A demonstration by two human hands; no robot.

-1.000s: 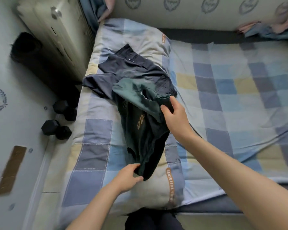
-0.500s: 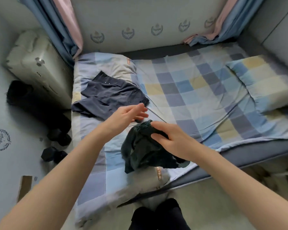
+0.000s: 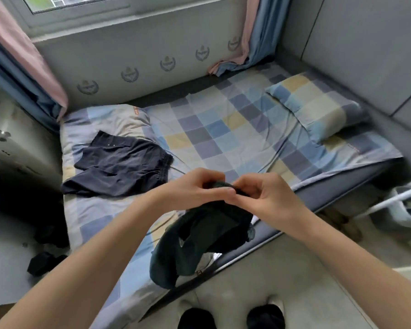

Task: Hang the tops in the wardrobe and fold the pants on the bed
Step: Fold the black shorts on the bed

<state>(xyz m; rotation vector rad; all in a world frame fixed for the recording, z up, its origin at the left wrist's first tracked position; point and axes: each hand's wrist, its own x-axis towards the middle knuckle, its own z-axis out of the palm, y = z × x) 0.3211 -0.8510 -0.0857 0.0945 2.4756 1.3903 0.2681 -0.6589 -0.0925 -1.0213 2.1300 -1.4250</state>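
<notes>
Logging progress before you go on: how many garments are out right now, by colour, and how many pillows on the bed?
Dark green garment, held up by left hand and right hand: 1
Navy garment, lying flat on the bed: 1
Checked pillow: 1
Total: 3

A dark green, matt cloth garment (image 3: 199, 241) hangs soft and crumpled beside a dark navy pair of matt cloth shorts (image 3: 119, 165) with fine creases. Under them lies a blue, grey and yellow checked cotton-like bedsheet (image 3: 223, 129), matt and lightly wrinkled, with a matching checked cloth pillow (image 3: 318, 108). Pink and blue cloth curtains (image 3: 26, 74) look smooth.
</notes>
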